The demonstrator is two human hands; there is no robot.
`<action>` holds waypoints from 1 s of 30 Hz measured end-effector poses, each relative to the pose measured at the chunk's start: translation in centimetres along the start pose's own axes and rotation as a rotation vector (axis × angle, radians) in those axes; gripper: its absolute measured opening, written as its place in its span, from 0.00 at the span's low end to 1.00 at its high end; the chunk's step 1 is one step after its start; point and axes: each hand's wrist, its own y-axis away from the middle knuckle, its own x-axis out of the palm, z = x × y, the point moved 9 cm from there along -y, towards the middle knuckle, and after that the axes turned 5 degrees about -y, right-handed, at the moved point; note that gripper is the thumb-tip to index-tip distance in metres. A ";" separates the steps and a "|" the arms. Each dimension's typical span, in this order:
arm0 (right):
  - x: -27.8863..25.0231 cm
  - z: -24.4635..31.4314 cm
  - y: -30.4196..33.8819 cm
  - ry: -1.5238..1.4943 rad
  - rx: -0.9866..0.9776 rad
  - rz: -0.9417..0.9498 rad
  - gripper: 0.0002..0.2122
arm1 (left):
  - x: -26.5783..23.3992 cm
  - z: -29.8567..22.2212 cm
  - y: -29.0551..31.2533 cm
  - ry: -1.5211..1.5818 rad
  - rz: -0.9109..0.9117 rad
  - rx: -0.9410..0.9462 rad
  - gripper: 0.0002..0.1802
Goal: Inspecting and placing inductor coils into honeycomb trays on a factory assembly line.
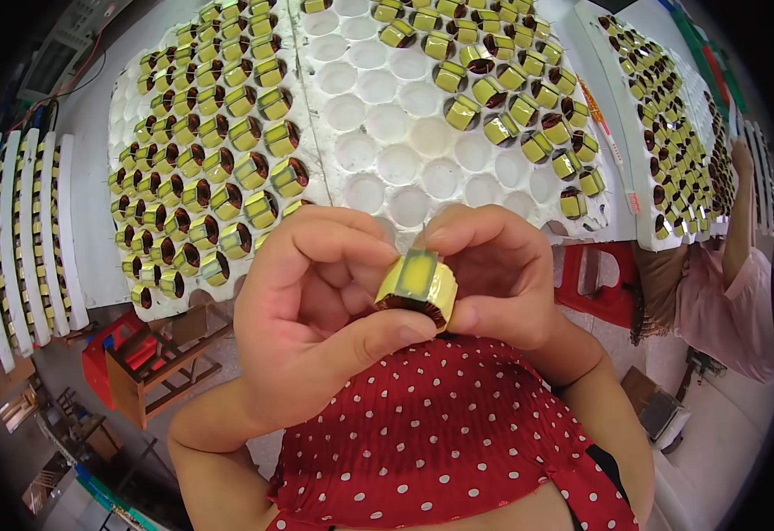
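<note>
Between both hands, in front of my chest, is a copper-wound coil (440, 288) wrapped in yellow tape. A greenish, see-through strip (416, 274) lies on its upper face. My left hand (303, 305) grips the coil from the left, its thumb along the lower edge beside the dark copper winding. From the other side, my right hand (506, 279) pinches it, with the thumb low and the index finger near the top of the strip. Thin wire ends seem to rise by the right fingertips, too fine to make out well.
Beyond my hands, a white foam tray (351, 190) shows round hollows, with similar coils (502, 128) at its right. Another coil-filled tray (152, 305) adjoins it. Stacked trays (19, 257) stand far left. At right are a loaded tray (648, 234), a red stool (595, 305) and a co-worker's arm (741, 212).
</note>
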 end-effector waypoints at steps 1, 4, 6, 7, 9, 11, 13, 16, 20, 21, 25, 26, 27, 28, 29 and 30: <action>-0.1 0.2 0.0 0.005 -0.003 -0.007 0.20 | 0.2 0.0 -0.1 0.021 0.010 0.006 0.21; 0.5 0.9 -0.2 0.154 -0.053 0.063 0.20 | 0.3 0.2 -0.4 0.055 0.034 0.004 0.21; 0.7 1.1 -0.4 0.217 -0.064 0.075 0.19 | 0.2 0.2 -0.4 0.083 0.021 0.000 0.21; 0.8 1.0 -0.5 0.212 -0.061 0.082 0.19 | 0.2 0.1 -0.4 0.108 0.008 -0.002 0.21; 0.8 0.9 -0.6 0.209 -0.041 0.065 0.18 | -0.2 0.3 -0.4 0.142 -0.009 -0.036 0.20; 1.0 1.1 -0.5 0.257 -0.060 0.071 0.18 | -0.3 0.9 -0.1 0.324 -0.105 -0.117 0.18; 0.8 1.0 -0.5 0.290 -0.086 0.104 0.17 | -0.9 1.4 -0.5 0.198 -0.099 -0.160 0.17; 0.4 0.7 -0.4 0.447 -0.107 0.083 0.18 | -1.6 2.1 -1.0 -0.014 -0.032 -0.255 0.15; -0.6 0.1 -0.7 0.463 -0.069 -0.050 0.18 | -5.3 0.2 -1.5 -0.313 -0.119 -0.240 0.12; -1.5 0.0 -0.7 0.511 -0.013 -0.077 0.18 | -7.5 -1.4 -2.8 -0.465 -0.279 -0.227 0.13; -2.3 -1.0 -0.6 0.531 0.093 -0.136 0.11 | -20.5 -6.7 -4.7 -0.725 -0.750 0.062 0.20; -2.3 -0.9 -0.3 0.509 0.127 -0.127 0.09 | -23.1 -7.9 -4.9 -0.826 -0.858 0.058 0.18; -2.2 -0.8 -0.4 0.495 0.123 -0.169 0.06 | -26.0 -8.2 -5.0 -0.916 -0.963 0.048 0.17; -2.2 -0.6 -0.5 0.499 0.112 -0.168 0.06 | -28.8 -7.8 -5.4 -1.021 -0.988 -0.041 0.18; -2.4 -0.8 -0.6 0.501 0.124 -0.160 0.06 | -31.1 -7.3 -5.4 -1.127 -1.012 -0.133 0.19; -2.5 -1.0 -0.7 0.503 0.137 -0.155 0.05 | -32.6 -6.8 -5.5 -1.127 -1.008 -0.122 0.19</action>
